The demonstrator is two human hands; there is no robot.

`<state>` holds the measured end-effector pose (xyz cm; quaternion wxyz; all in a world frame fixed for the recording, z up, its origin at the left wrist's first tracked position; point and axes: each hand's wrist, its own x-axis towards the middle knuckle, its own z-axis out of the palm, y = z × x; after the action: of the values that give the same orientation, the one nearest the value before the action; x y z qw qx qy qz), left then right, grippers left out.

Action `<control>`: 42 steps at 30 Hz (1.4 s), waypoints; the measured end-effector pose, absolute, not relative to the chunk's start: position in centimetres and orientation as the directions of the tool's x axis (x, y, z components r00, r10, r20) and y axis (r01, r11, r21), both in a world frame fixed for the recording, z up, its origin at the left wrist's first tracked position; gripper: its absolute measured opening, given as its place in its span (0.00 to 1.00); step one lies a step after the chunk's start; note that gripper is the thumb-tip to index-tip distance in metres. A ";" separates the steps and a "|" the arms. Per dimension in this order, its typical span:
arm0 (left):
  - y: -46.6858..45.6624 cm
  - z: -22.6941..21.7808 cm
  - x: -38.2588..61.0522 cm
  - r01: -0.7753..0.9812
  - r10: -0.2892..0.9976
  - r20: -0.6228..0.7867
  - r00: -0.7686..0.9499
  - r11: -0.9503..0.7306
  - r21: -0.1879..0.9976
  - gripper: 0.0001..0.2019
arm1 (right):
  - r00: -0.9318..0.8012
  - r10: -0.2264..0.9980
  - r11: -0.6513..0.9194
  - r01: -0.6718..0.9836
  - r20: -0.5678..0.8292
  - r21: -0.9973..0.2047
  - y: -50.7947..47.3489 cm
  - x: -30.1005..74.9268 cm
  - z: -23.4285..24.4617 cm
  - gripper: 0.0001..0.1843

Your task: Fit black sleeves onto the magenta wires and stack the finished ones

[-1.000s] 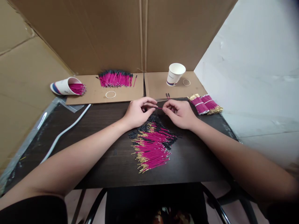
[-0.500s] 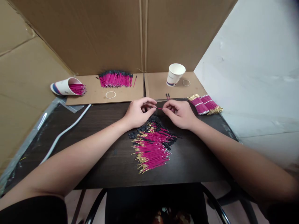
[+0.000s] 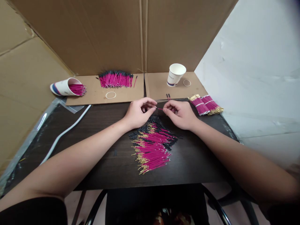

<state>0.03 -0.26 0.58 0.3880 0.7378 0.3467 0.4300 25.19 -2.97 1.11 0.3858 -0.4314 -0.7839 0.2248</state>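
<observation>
Left hand (image 3: 142, 113) and right hand (image 3: 180, 114) both pinch one magenta wire (image 3: 160, 108) over the table (image 3: 197, 162), loose gold-tipped pile (image 3: 153, 153) nearby seemingly still to do, black-ended pile (image 3: 117, 79) on the back cardboard (image 3: 130, 95) apparently finished.

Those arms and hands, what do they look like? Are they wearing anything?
They're a person's. The left arm has a plain black sleeve that stops near the elbow; a dark sleeve shows dimly on the right arm. Below those, both are bare. The left hand and right hand wear no gloves, and I see no watch or bracelet.
</observation>
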 end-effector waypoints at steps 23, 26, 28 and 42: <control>-0.6 1.0 -0.3 0.283 0.799 0.385 0.462 -0.544 0.790 0.07 | -0.220 0.905 0.425 0.401 0.365 -0.811 -3.0 25.2 1.2 0.07; -0.5 1.2 -0.6 0.292 0.749 0.392 0.534 -0.598 0.746 0.09 | -0.230 0.905 0.423 0.414 0.357 -0.806 -2.9 25.2 1.2 0.07; -0.3 1.3 -0.9 0.299 0.715 0.374 0.591 -0.625 0.721 0.14 | -0.232 0.904 0.427 0.420 0.360 -0.801 -2.9 25.2 1.2 0.07; -0.3 2.3 -1.4 0.299 0.598 0.329 0.731 -0.713 0.634 0.09 | -0.258 0.889 0.456 0.409 0.379 -0.791 -2.7 25.2 0.9 0.08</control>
<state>-1.39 -0.33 2.28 0.2817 0.8867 0.2529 0.2656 25.16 -2.75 0.94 0.4233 -0.4379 -0.7407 0.2835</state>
